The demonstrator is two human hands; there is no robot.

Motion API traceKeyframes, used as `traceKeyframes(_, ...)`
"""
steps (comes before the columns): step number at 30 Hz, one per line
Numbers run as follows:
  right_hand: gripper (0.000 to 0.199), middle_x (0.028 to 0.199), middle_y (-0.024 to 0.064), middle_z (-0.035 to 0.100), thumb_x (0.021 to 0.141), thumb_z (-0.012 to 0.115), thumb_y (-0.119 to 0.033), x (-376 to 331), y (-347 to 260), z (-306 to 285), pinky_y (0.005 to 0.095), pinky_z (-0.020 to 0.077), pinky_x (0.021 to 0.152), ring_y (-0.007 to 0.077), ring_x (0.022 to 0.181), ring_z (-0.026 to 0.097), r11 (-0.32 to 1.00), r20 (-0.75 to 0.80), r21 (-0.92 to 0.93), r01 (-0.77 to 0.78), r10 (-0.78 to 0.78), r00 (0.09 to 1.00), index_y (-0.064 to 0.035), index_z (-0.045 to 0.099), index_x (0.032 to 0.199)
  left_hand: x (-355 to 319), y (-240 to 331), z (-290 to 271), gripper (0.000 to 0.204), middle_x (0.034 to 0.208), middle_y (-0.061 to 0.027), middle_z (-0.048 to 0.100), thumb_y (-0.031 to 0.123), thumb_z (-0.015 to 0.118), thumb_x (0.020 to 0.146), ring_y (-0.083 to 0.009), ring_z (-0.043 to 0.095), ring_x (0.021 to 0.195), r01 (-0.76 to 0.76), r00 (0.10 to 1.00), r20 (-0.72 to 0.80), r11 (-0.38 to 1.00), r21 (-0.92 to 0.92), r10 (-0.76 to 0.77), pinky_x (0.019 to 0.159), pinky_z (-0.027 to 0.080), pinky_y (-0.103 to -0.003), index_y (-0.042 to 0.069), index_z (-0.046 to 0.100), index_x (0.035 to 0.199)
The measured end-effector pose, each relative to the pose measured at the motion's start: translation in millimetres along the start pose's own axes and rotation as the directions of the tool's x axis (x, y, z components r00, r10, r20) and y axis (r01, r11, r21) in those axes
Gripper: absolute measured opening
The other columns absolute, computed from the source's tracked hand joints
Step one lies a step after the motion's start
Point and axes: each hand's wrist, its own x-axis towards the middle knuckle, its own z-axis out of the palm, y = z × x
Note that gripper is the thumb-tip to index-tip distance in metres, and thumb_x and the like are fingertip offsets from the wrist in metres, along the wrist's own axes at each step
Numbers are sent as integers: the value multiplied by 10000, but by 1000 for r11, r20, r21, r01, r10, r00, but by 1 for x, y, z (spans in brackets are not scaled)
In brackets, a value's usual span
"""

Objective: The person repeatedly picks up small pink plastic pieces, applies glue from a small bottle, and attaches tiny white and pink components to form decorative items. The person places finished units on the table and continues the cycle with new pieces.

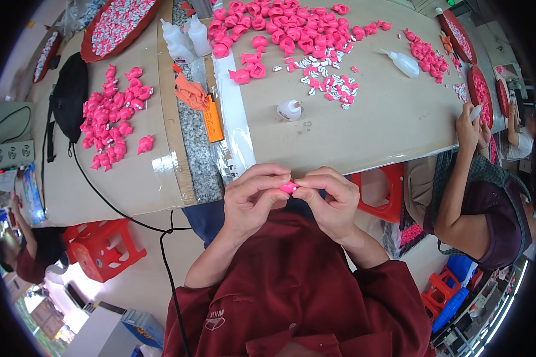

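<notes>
Between my two hands, just off the table's near edge, is a small pink plastic piece [289,187] with a white spot on it. My left hand [253,199] pinches its left side between thumb and fingers. My right hand [330,199] pinches the right side, and the fingertips cover most of it. Beyond them a small white squeeze bottle [289,110] stands on the table. Farther off lie a small heap of white and pink parts [333,83] and a large heap of hollow pink pieces [280,27]. To the left is a pile of pink figures [110,119].
An orange box [212,119] and orange cloth [192,92] lie on the granite strip [193,140]. Squeeze bottles [184,40] stand behind. A black cable [122,211] hangs at my left. A co-worker [482,196] sits at right; red stools [104,250] stand below the tables.
</notes>
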Motion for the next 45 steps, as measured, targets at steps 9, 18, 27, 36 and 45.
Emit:
traceKeyframes(9,67,787,29,607,772,662,-39,3,10,1,191,436,570,59,674,557,895,103,282,-347,332,938,5,649,821,4,12,5,223,1054,-124,545,-76,594,778,-154,588,883,190,979,-52,974,-122,-197,778,495,-248,-25,596,995)
traceKeyframes(18,70,824,44,607,792,637,-24,6,14,2,201,468,644,80,734,585,856,155,352,-379,346,926,22,639,845,6,14,7,220,1046,-115,545,-79,583,785,-162,594,893,225,968,-83,964,-139,-238,791,503,-259,-33,590,1000)
traceKeyframes(27,76,819,42,610,790,637,-20,9,11,6,203,473,650,86,735,593,839,186,373,-397,351,918,23,635,854,4,14,0,223,1032,-112,556,-59,603,780,-158,597,896,240,963,-86,956,-170,-257,805,499,-262,-32,593,1001)
traceKeyframes(36,83,765,48,637,800,627,-59,1,6,-17,216,480,624,79,704,594,788,134,422,-449,436,890,14,632,837,12,13,18,220,1013,-132,580,-86,593,756,-182,591,893,308,950,-41,950,-50,-310,787,498,-266,-60,582,974)
traceKeyframes(45,118,712,57,619,760,662,-96,-16,15,-75,234,471,587,85,654,586,917,44,281,-283,282,958,19,639,781,12,-9,60,239,1015,-131,573,-9,583,808,-168,573,894,287,954,125,953,-100,-274,809,476,-270,-36,528,1039)
